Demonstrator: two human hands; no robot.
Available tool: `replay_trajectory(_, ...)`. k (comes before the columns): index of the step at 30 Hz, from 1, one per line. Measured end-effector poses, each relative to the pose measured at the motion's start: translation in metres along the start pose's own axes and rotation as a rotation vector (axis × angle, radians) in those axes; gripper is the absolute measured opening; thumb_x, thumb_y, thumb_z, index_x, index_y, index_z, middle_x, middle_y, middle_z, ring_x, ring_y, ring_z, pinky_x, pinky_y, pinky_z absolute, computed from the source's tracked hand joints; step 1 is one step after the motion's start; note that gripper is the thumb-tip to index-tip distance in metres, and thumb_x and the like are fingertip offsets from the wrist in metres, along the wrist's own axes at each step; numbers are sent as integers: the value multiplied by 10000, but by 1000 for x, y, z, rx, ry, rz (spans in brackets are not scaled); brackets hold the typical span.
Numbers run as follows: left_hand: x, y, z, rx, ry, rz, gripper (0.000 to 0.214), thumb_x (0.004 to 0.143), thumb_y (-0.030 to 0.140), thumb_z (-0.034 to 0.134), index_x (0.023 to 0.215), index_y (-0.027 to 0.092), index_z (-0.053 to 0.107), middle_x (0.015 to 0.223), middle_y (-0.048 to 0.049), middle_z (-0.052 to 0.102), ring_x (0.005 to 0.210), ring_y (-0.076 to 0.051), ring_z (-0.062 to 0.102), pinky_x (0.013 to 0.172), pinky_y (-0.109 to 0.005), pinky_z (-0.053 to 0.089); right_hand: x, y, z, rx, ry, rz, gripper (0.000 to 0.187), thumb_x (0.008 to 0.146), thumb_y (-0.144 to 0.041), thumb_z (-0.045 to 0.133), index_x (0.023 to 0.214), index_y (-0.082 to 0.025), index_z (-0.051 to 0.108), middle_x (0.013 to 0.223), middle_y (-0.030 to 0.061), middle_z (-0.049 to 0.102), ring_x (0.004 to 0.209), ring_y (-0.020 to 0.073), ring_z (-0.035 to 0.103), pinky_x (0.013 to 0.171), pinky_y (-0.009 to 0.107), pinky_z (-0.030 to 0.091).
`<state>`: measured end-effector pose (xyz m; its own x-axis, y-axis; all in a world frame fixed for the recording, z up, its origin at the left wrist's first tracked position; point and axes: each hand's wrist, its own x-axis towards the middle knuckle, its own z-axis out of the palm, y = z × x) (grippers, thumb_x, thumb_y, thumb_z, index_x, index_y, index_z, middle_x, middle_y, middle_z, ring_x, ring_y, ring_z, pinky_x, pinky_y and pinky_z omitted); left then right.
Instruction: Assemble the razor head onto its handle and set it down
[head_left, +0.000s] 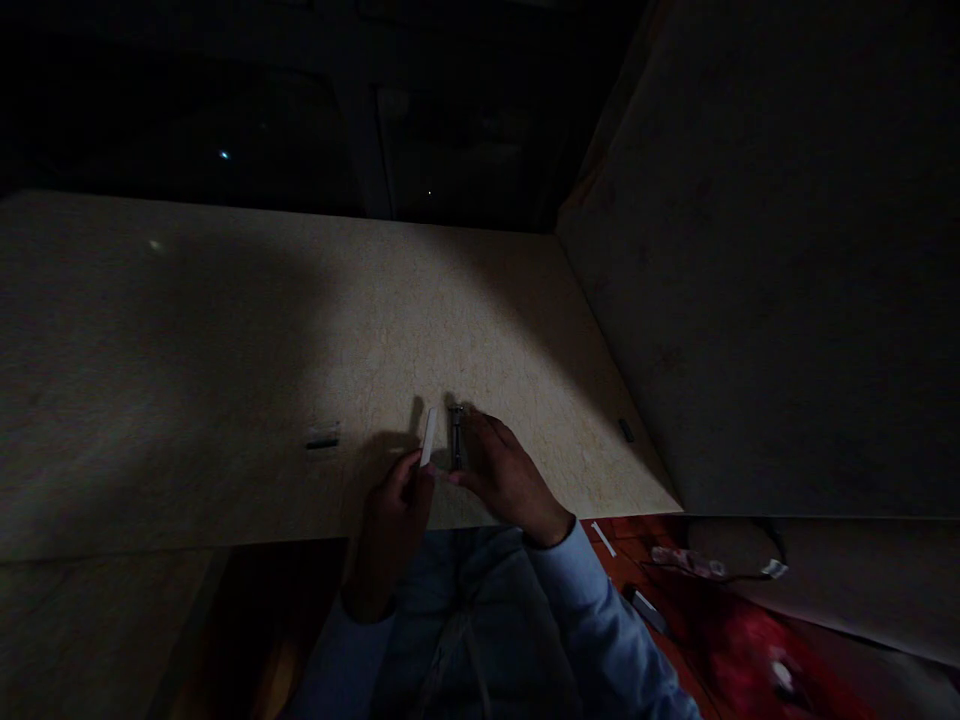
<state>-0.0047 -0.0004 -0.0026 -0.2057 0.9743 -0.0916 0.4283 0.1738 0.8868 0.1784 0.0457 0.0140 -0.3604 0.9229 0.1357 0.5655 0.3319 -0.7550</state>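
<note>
In the dim head view, my left hand (401, 510) is closed, pinching the lower end of a narrow white strip (428, 437) that points up and away from me. Just right of it, my right hand (502, 470) curls round a slim metal tool with a T-shaped head (456, 438), resembling a safety razor. The thumb is by the tool's lower end and the fingers by its head. Both things are over the pale tabletop (450, 320), close to its front edge. Darkness hides the finer details of each.
A small dark piece, seemingly in a clear wrapper (323, 441), lies to the left. Another small dark object (626, 430) lies near the wall (750, 300) on the right. Below the table edge are a white stick (603, 539), a bottle (682, 561) and red cloth (757, 640).
</note>
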Motion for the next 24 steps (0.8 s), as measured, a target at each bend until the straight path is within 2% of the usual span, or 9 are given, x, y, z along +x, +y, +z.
replay_trajectory(3, -1, 2, 0, 10, 7, 3, 502, 909, 543, 499, 1182, 160, 675, 1023, -91, 754, 847, -208, 707, 751, -297, 530, 1, -9, 3, 5, 93, 163, 708, 887, -494, 671, 1473, -169, 441, 1310, 181, 598, 1202, 303, 593, 996, 451, 507)
replay_trajectory(5, -1, 3, 0, 13, 15, 9, 486, 907, 528, 502, 1170, 160, 680, 1040, -93, 753, 865, -211, 708, 771, -303, 533, 2, -17, 5, -22, 91, 254, 629, 910, -509, 628, 1413, -160, 486, 1131, 149, 681, 1027, 278, 662, 844, 390, 535)
replay_trajectory(7, -1, 4, -1, 13, 23, 23, 468, 904, 508, 505, 1158, 158, 685, 1072, -101, 750, 910, -219, 708, 814, -313, 535, 5, -25, 7, -82, 50, 325, 547, 919, -489, 612, 1355, -171, 523, 981, 102, 718, 891, 254, 682, 720, 329, 501)
replay_trajectory(9, 0, 3, -1, 12, 24, 34, 465, 903, 500, 498, 1147, 153, 688, 1061, -106, 752, 903, -220, 710, 817, -318, 537, 9, -31, 11, -164, 17, 368, 431, 920, -437, 606, 1276, -195, 572, 930, 76, 728, 829, 236, 682, 656, 289, 447)
replay_trajectory(12, 0, 3, -1, 9, 5, 29, 480, 912, 511, 483, 1149, 147, 686, 998, -100, 759, 822, -205, 707, 770, -306, 542, 13, -32, 16, -253, 37, 362, 344, 924, -379, 575, 1225, -216, 610, 1003, 80, 738, 844, 223, 684, 647, 269, 412)
replay_trajectory(18, -1, 3, -2, -12, 7, 21, 493, 910, 528, 495, 1159, 148, 687, 949, -94, 758, 795, -196, 705, 726, -281, 540, 2, -19, 22, -188, 123, 290, 360, 935, -394, 512, 1217, -220, 653, 991, 59, 744, 849, 203, 685, 688, 261, 436)
replay_trajectory(22, -1, 2, -1, -8, -2, 25, 496, 912, 530, 492, 1160, 147, 686, 910, -89, 756, 755, -194, 696, 695, -281, 532, -3, -14, 26, -184, 176, 241, 410, 931, -420, 499, 1230, -192, 662, 1034, 84, 740, 892, 213, 683, 734, 269, 456)
replay_trajectory(24, -1, 1, -1, -10, 8, 39, 493, 910, 524, 495, 1162, 144, 682, 928, -99, 753, 758, -197, 694, 706, -290, 537, -3, -13, 27, -201, 190, 246, 420, 927, -419, 499, 1235, -185, 663, 991, 84, 741, 868, 215, 681, 729, 272, 453)
